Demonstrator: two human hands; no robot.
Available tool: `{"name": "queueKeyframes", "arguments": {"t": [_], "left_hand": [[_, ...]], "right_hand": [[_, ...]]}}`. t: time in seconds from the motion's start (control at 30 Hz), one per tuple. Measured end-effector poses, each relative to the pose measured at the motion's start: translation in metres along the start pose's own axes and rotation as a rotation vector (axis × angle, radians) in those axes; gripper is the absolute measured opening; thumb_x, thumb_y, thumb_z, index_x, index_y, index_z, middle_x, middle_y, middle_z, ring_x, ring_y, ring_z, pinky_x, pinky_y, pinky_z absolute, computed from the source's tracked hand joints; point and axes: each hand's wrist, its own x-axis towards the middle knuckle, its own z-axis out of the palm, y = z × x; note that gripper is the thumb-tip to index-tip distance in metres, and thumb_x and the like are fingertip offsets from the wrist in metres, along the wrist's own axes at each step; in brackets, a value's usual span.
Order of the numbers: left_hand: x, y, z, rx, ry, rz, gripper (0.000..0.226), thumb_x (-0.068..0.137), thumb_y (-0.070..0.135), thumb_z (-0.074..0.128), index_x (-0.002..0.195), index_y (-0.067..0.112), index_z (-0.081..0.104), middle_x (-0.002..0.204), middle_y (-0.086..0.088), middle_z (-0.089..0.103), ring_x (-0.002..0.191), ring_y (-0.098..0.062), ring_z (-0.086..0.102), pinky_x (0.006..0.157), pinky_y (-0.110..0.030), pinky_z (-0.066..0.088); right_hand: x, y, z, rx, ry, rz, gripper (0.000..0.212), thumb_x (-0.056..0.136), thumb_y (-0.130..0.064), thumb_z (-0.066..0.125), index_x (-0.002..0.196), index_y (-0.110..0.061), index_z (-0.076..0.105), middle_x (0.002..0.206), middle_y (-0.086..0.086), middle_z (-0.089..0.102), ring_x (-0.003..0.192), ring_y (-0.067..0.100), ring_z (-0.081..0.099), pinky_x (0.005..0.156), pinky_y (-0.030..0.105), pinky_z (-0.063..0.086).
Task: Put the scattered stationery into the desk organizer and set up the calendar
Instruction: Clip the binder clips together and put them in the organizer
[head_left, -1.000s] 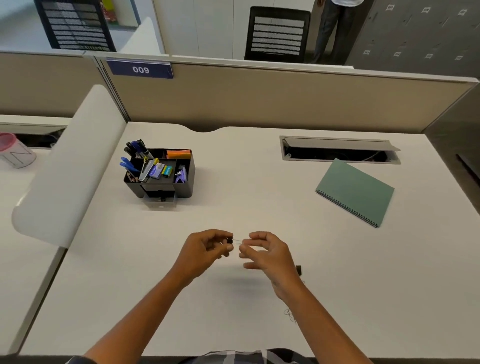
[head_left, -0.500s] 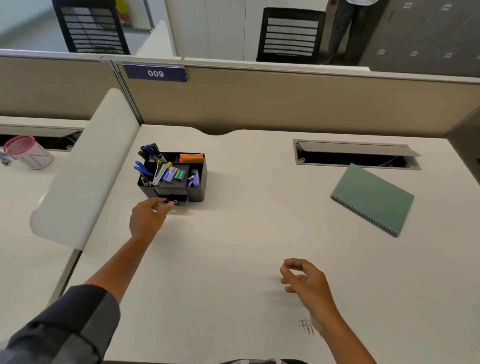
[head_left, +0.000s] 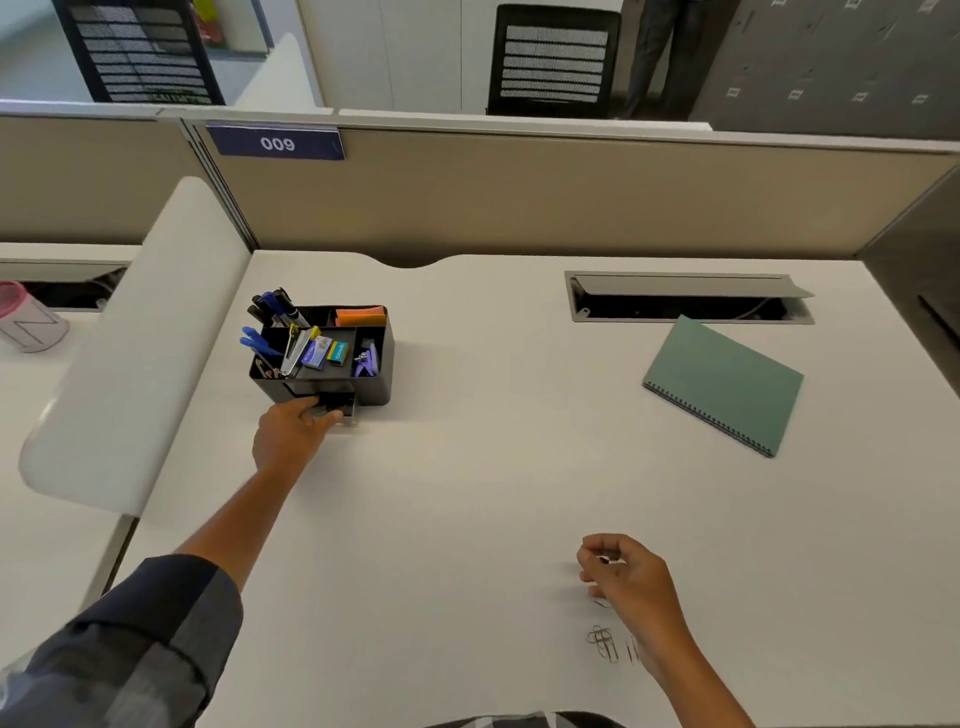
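The left hand is curled at the small drawer of the desk organizer, near the bench's far-left corner; whether it grips cannot be told. The right hand pinches a small dark clip near the front edge, paper clips beside it. The drawer is best kept steadied while items are dropped in.

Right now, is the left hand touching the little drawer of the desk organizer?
Touching. The head view shows the left hand with its fingertips on the front of the open drawer of the organizer, no gap between.

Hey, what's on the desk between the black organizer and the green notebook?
Nothing: in the head view the stretch of desk between the organizer and the green notebook is bare white surface.
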Motion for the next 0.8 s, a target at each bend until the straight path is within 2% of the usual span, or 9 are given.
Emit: {"name": "queueKeyframes", "arguments": {"t": [0.13,0.33,0.5,0.6,0.7,0.8], "left_hand": [[-0.007,-0.007,-0.006,-0.058,0.047,0.008,0.053,0.088,0.043,0.081,0.129,0.011,0.072,0.089,-0.010,0.074,0.094,-0.032,0.070,0.089,-0.048,0.057],[-0.042,-0.008,0.000,-0.108,0.114,0.075,0.033,0.095,0.033,0.075,0.117,0.009,0.075,0.079,-0.007,0.068,0.082,-0.029,0.062,0.080,-0.035,0.047],[-0.070,-0.013,0.012,-0.131,0.080,0.077,0.027,0.095,0.030,0.076,0.116,0.014,0.077,0.075,-0.001,0.067,0.079,-0.027,0.064,0.086,-0.034,0.048],[-0.084,-0.019,0.015,-0.163,0.068,0.068,0.025,0.094,0.029,0.077,0.115,0.016,0.078,0.074,0.000,0.066,0.076,-0.025,0.065,0.089,-0.037,0.052],[-0.099,-0.017,0.016,-0.183,0.057,0.065,0.022,0.094,0.028,0.077,0.114,0.018,0.078,0.076,-0.001,0.066,0.072,-0.016,0.062,0.077,-0.025,0.049],[-0.112,-0.011,0.017,-0.170,0.037,0.075,0.021,0.095,0.028,0.076,0.114,0.019,0.078,0.076,-0.001,0.065,0.070,-0.015,0.061,0.069,-0.016,0.045]], "right_hand": [[0.007,-0.001,-0.018,-0.094,0.084,-0.042,0.010,0.090,-0.019,0.078,0.097,-0.025,0.074,0.088,-0.002,0.077,0.077,0.019,0.075,0.063,0.025,0.057],[0.023,0.020,-0.044,-0.374,0.225,-0.102,0.010,0.089,-0.018,0.078,0.094,-0.024,0.071,0.088,-0.009,0.071,0.075,0.011,0.068,0.066,0.025,0.054],[0.025,0.037,-0.044,-0.595,0.147,-0.140,0.020,0.086,-0.018,0.081,0.099,-0.024,0.067,0.095,-0.012,0.062,0.083,0.004,0.061,0.065,0.010,0.039],[0.024,0.041,-0.037,-0.659,0.112,-0.185,0.019,0.086,-0.020,0.081,0.098,-0.023,0.066,0.098,-0.010,0.060,0.083,0.004,0.060,0.064,0.010,0.039],[0.026,0.044,-0.032,-0.700,0.090,-0.207,0.015,0.089,-0.021,0.079,0.096,-0.021,0.066,0.100,-0.009,0.058,0.084,0.007,0.060,0.063,0.012,0.040],[0.029,0.048,-0.030,-0.734,0.083,-0.226,0.012,0.090,-0.019,0.077,0.088,-0.020,0.065,0.097,-0.008,0.055,0.084,0.009,0.060,0.066,0.018,0.044]]}}
